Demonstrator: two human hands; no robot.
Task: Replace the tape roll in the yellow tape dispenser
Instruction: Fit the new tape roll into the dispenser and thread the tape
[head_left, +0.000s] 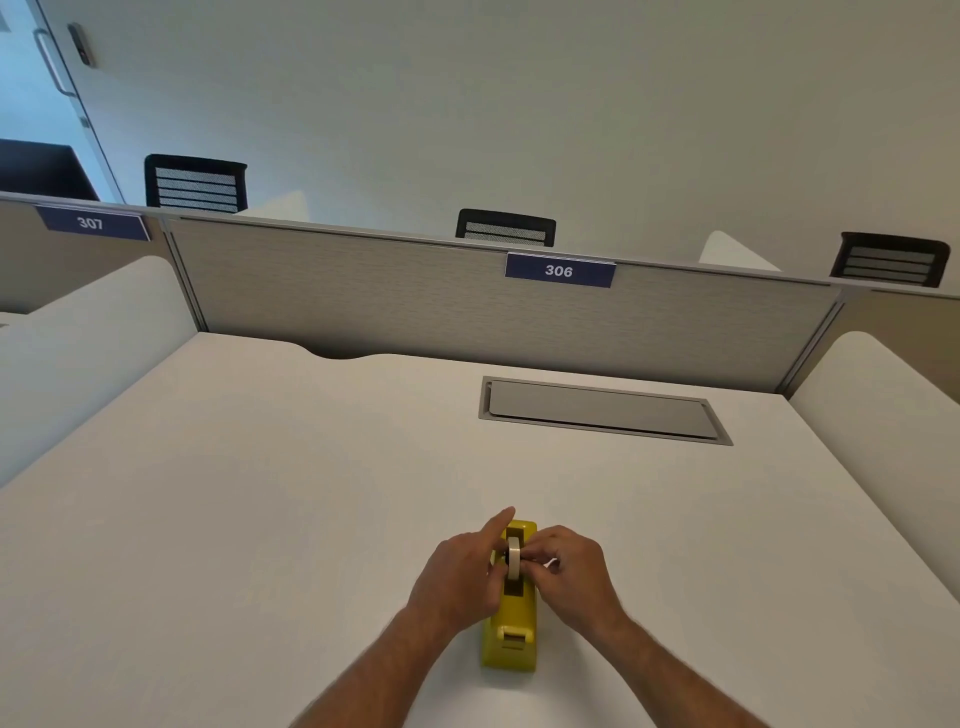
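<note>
Both hands are down on the yellow tape dispenser (511, 623), which sits on the white desk (260, 493) near its front edge, a little right of centre. The tape roll (514, 558) stands on edge in the dispenser's well, right between the two hands. The right hand (574, 577) comes in from the right side with its fingertips pinched against the roll's flank — it looks like a grasp on the roll. The left hand (460, 577) presses against the dispenser's left side, thumb at the roll's other face, forefinger stretched out straight past the far end of the body; whether it truly clamps anything I cannot tell.

The dispenser's long axis runs away from the person toward the grey partition (467, 306). Its cutter end faces the person, the rounded end points toward the partition. The roll's flat faces look left and right.

The dispenser is a blocky, glossy yellow piece with a dark well. The roll is narrow, pale cream, seen almost edge-on.

Farther back, a grey hatch (602, 410) is set flush in the desk, and the partition carries a blue label reading 306 (559, 270).
</note>
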